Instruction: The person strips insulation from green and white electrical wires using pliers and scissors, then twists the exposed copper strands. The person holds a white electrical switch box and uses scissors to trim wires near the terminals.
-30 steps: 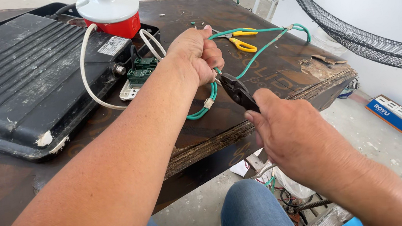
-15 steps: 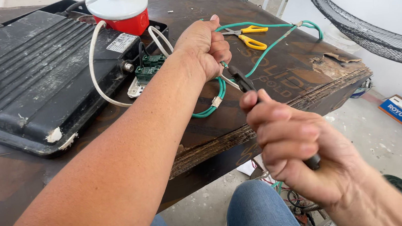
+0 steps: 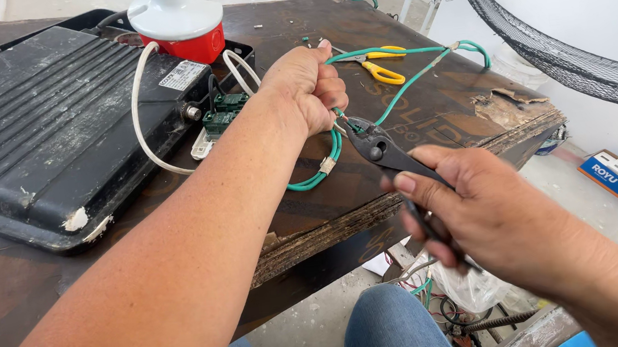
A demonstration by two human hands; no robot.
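My left hand (image 3: 309, 88) is closed in a fist around a green cable (image 3: 405, 87) above the dark wooden table (image 3: 441, 117). The cable's end sticks out below the fist. My right hand (image 3: 481, 213) grips the handles of black pliers (image 3: 383, 150), whose jaws meet the cable end just under my left fist. The rest of the green cable loops over the table to the far right and back under my hand.
A black ribbed housing (image 3: 45, 140) lies on the left with a white cable (image 3: 148, 137) and green connectors (image 3: 221, 106). A red and white lamp-like unit (image 3: 182, 22) stands behind it. Yellow-handled scissors (image 3: 382, 66) lie beyond my fist. The table corner (image 3: 516, 109) is chipped.
My right hand has brought the pliers up from lower down, and their jaws now sit on the cable end under my left fist. The left fist stays closed on the cable.
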